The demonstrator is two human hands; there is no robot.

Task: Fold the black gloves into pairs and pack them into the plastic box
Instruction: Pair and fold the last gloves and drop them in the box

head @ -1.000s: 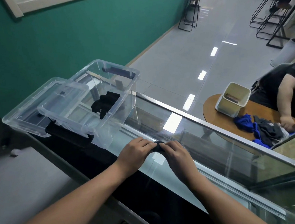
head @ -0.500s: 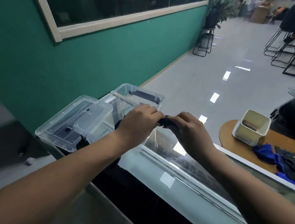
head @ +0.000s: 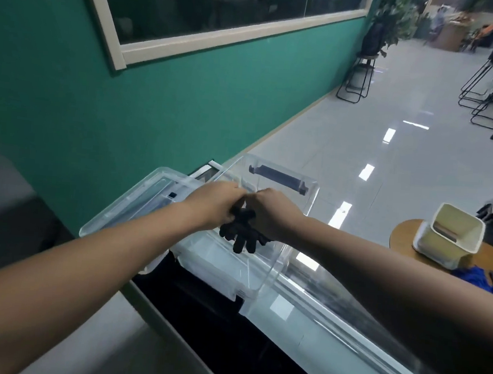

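A clear plastic box (head: 273, 280) with a dark blue handle stands on the glass counter by the green wall. My left hand (head: 216, 205) and my right hand (head: 272, 212) meet over the box's open top, both pinching a pair of black gloves (head: 243, 233). The gloves' fingers hang down inside the box. Whether another pair lies beneath them is hidden by my hands. The box's clear lid (head: 137, 205) lies to its left.
The glass counter (head: 331, 335) runs toward the lower right. Past it, a round wooden table (head: 403, 243) bears a cream bin (head: 451, 235) and blue cloth (head: 474, 278). Metal stools (head: 357, 77) and a potted plant stand on the tiled floor.
Both hands lifted the folded black gloves off the counter, carried them left and away from me, and now hold them over the open box. The camera tilted up.
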